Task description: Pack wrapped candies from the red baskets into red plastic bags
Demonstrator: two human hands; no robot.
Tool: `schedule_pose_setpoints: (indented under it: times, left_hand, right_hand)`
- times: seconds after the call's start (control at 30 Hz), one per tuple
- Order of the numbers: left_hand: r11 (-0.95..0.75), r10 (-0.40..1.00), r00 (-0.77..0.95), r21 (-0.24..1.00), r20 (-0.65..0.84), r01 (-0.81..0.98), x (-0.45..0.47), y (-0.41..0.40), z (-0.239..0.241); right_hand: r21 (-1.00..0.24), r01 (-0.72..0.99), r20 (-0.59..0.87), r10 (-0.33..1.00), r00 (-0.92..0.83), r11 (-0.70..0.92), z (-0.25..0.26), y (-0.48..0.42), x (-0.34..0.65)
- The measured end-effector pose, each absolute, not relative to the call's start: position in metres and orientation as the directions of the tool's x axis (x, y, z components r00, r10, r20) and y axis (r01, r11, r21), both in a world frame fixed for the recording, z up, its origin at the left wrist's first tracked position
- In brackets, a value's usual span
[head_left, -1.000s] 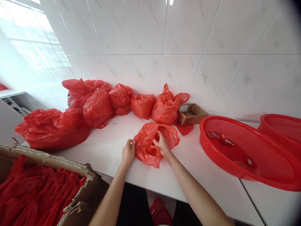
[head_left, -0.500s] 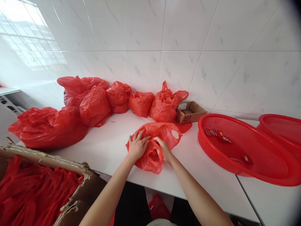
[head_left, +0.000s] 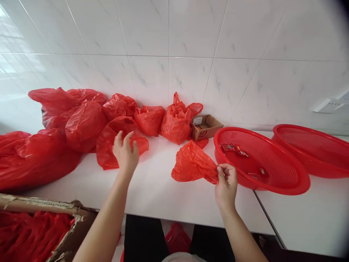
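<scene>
My right hand (head_left: pixel 227 178) pinches one corner of a thin red plastic bag (head_left: pixel 192 162), whose wider end spreads to the left just above or on the white table. To the left, my left hand (head_left: pixel 125 153) is raised with its fingers apart, holding nothing. Behind and around that hand is a loose red plastic bag (head_left: pixel 106 143), partly hidden by the fingers; whether they touch it I cannot tell. Right of my right hand stands a red perforated basket (head_left: pixel 289 163) with several small red packets (head_left: pixel 240 151) inside.
Several filled red bags (head_left: pixel 177 123) line the tiled wall. A small cardboard box (head_left: pixel 207 129) sits beside them. A second red basket (head_left: pixel 313 149) is at the far right. At the lower left, a large carton (head_left: pixel 79 225) holds red, crumpled material. A wall socket (head_left: pixel 327 105) shows at right.
Both hands were together on crumpled red plastic in the middle. Now they are apart: a loose bag lies by my left hand, and my right hand holds another bag farther right. The view has shifted right.
</scene>
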State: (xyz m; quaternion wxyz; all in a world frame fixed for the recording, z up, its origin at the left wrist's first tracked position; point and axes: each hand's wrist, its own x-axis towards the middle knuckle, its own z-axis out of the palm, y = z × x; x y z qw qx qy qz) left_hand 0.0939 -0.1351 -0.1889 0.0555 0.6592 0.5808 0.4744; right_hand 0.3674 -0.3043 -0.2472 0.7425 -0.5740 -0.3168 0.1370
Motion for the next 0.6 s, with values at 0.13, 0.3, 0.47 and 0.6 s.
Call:
schedule_pose_setpoints:
  times: [0.13, 0.3, 0.47, 0.6]
  left_hand:
    - [-0.41, 0.892, 0.322, 0.868, 0.318, 0.28, 0.14, -0.217, -0.204]
    - [0.252, 0.847, 0.504, 0.963, -0.17, -0.098, 0.161, -0.266, -0.248]
    - [0.397, 0.851, 0.447, 0.895, -0.276, -0.202, 0.136, -0.253, -0.255]
    - [0.438, 0.868, 0.379, 0.853, -0.32, -0.283, 0.121, -0.241, -0.258]
  right_hand:
    - [-0.947, 0.186, 0.312, 0.607, 0.731, 0.263, -0.252, -0.309, 0.354]
    - [-0.917, 0.307, 0.396, 0.674, 0.624, 0.255, -0.248, -0.319, 0.345]
    - [-0.952, 0.221, 0.307, 0.652, 0.693, 0.214, -0.256, -0.319, 0.366]
    - [-0.976, 0.135, 0.217, 0.738, 0.64, 0.17, -0.259, -0.316, 0.374]
